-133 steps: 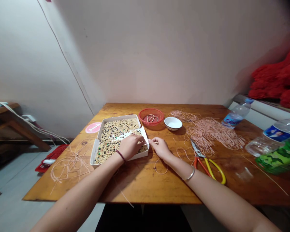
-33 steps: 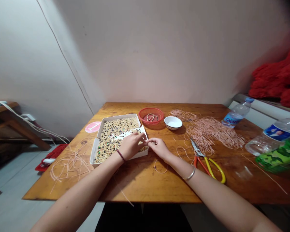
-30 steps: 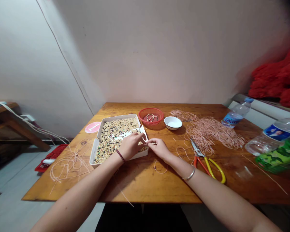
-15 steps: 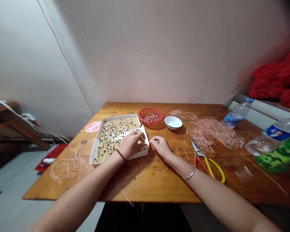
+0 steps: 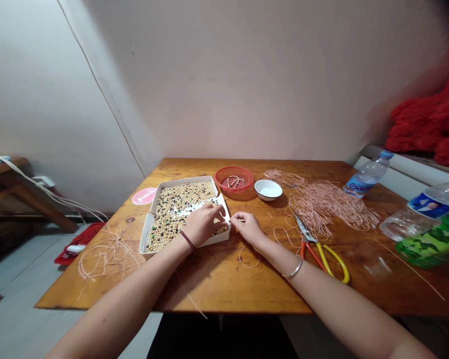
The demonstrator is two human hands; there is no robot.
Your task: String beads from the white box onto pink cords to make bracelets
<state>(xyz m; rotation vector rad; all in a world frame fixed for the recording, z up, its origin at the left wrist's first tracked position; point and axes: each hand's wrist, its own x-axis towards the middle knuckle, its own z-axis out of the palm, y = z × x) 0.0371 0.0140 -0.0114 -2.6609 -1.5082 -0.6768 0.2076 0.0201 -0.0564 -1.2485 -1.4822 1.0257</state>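
Observation:
A shallow white box [image 5: 145,239] holds a layer of small beads [image 5: 172,199], mostly cream, with black, green and other dark ones mixed in. Over its right side is my left hand [image 5: 204,223], fingers curled and thumb drawn in; whatever its fingertips hold is too small to make out. Just beyond the box's right edge, my right hand [image 5: 247,228] pinches a thin pink cord, with a few beads showing at its curled fingers. A loop of pink cord [image 5: 249,265] lies on the table below that hand. The fingertips of both hands are close together.
Behind the box stand a red basket [image 5: 219,185] with a beaded string and a white bowl [image 5: 268,194]. To the right are a heap of pink cords [image 5: 329,204], pliers [image 5: 322,257] with red and yellow handles, and plastic bottles [image 5: 366,174]. Loose cords [image 5: 108,254] lie left.
My right hand has shifted very slightly left, bringing its fingertips closer to the box edge and my left fingers. My left hand stays almost still.

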